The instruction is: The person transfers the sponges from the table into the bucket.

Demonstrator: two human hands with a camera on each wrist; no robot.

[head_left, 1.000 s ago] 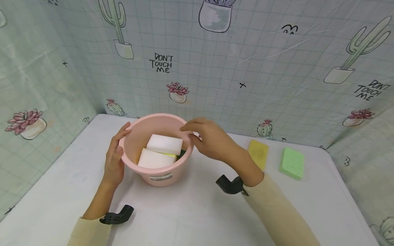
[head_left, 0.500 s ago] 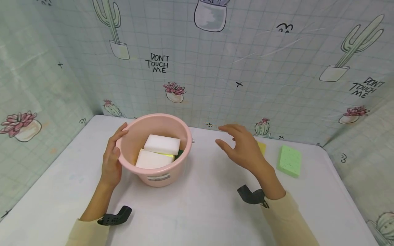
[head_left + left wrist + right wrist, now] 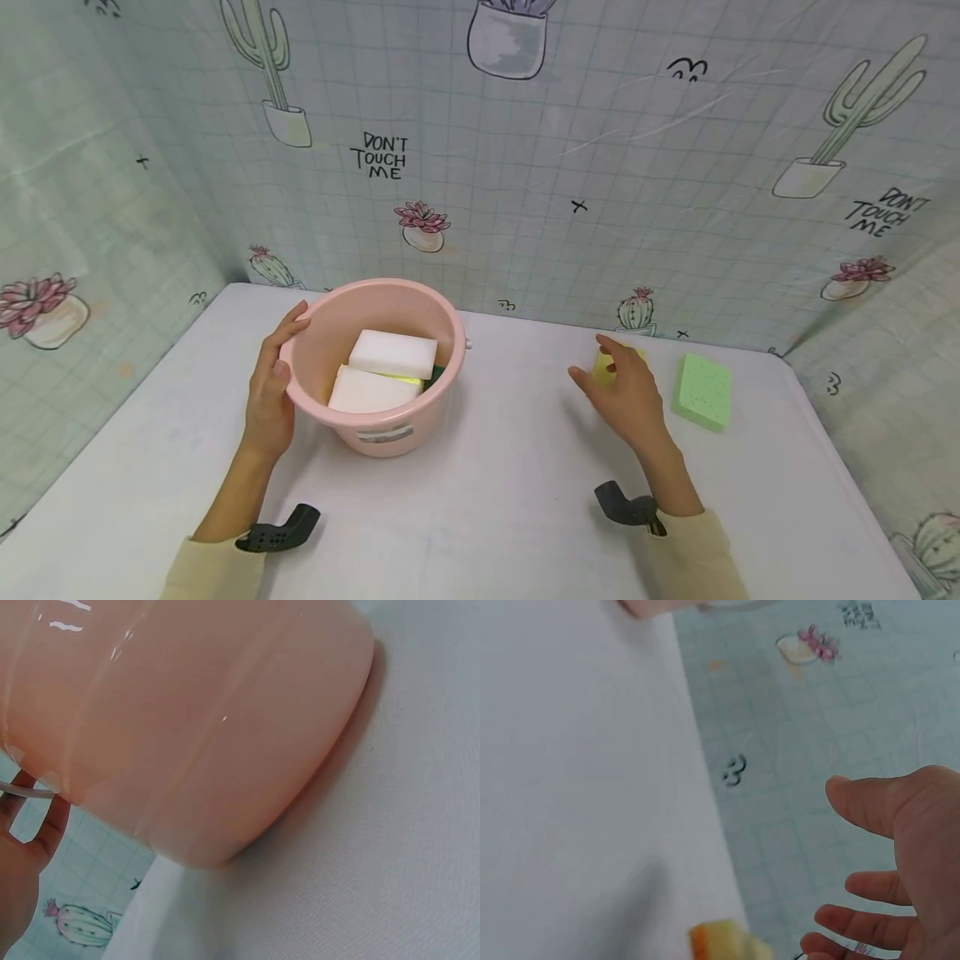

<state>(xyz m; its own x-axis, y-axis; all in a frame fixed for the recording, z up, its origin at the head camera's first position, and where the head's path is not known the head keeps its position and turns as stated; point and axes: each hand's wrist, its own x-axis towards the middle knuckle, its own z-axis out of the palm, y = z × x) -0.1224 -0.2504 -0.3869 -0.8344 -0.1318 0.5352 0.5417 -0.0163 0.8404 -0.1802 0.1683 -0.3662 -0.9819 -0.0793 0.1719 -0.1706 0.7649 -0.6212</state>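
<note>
A pink bucket (image 3: 442, 400) stands on the table at left with several sponges inside. Two white sponges (image 3: 393, 353) show on top; yellow and dark green bits are partly covered. My left hand (image 3: 270, 408) grips the bucket's left side, its fingertips at the rim. In the left wrist view, that hand's fingers (image 3: 51, 832) meet the bucket wall beside its handle (image 3: 26, 792). Over the yellow sponge (image 3: 602, 367), my right hand (image 3: 628, 396) hovers with thumb and fingers spread, holding nothing. The sponge (image 3: 727, 941) is below those fingers in the right wrist view, apart from them.
A light green sponge (image 3: 702, 392) lies on the white table (image 3: 495, 500), right of the yellow one. Behind the table hangs a cactus-print cloth (image 3: 510, 225), which also covers both sides.
My right hand has moved right from the bucket's rim to above the yellow sponge, its fingers spreading. My left hand stays on the bucket. The head view has shifted slightly.
</note>
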